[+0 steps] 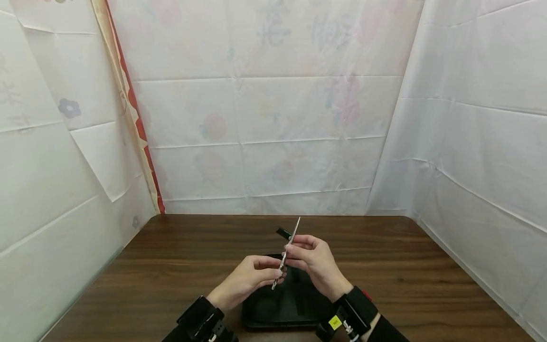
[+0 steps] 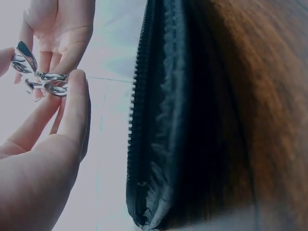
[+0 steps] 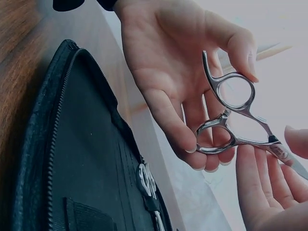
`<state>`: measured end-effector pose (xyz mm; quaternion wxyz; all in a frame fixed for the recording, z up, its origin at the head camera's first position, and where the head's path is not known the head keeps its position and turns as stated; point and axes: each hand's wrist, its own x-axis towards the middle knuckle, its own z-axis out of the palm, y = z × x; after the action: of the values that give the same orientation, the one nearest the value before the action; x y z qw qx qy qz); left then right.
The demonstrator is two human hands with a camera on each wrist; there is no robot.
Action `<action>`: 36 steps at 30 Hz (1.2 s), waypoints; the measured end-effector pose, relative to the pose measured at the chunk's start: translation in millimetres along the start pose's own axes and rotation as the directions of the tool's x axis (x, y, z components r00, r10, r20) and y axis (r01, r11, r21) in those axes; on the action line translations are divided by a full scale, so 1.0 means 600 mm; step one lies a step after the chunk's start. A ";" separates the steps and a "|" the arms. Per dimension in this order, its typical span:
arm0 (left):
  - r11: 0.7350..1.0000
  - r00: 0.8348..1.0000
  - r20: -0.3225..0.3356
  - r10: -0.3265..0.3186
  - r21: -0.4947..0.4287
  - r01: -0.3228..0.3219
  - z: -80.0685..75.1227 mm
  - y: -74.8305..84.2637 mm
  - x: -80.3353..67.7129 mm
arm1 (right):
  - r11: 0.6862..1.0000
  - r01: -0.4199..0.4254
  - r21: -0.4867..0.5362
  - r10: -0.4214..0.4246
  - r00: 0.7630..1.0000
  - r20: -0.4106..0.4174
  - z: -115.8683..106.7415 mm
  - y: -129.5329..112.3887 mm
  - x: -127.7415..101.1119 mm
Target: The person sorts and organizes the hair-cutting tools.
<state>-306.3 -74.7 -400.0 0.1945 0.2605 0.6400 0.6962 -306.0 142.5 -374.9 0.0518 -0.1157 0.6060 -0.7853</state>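
Note:
Both hands hold a pair of silver scissors point(image 1: 286, 251) over an open black zip case point(image 1: 260, 311); the blades point up and away. My left hand point(image 1: 275, 276) pinches the finger rings point(image 3: 231, 113) between thumb and fingers. My right hand point(image 1: 295, 249) pinches the shank just above the rings, its fingers point(image 3: 262, 185) under the metal. In the left wrist view the rings point(image 2: 48, 83) sit at my left thumb tip point(image 2: 74, 103), with the right palm point(image 2: 62, 24) behind them.
The case point(image 3: 82, 154) lies on a dark wooden table point(image 1: 406, 266), its zip edge point(image 2: 137, 110) open. Another metal tool point(image 3: 147, 180) is strapped inside it. A small black piece point(image 1: 283, 232) shows beyond the hands. White sheets point(image 1: 265, 142) wall in the table on three sides.

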 end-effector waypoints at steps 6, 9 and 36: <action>1.000 1.000 -0.014 0.002 0.011 -0.001 0.003 0.001 0.001 | 1.000 0.005 0.009 -0.005 1.000 -0.003 0.000 0.001 0.002; 1.000 1.000 -0.023 0.001 0.023 -0.001 0.006 0.002 0.002 | 1.000 0.015 0.008 -0.015 1.000 -0.007 0.000 0.001 0.001; 0.986 0.999 -0.020 0.045 0.164 -0.041 0.010 0.012 -0.001 | 0.996 0.077 -0.037 -0.076 0.997 0.010 -0.001 -0.025 -0.006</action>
<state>-301.8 -71.0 -392.4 0.1500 0.2811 0.6915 0.6484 -301.8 147.8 -361.2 0.0221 -0.1430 0.6152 -0.7750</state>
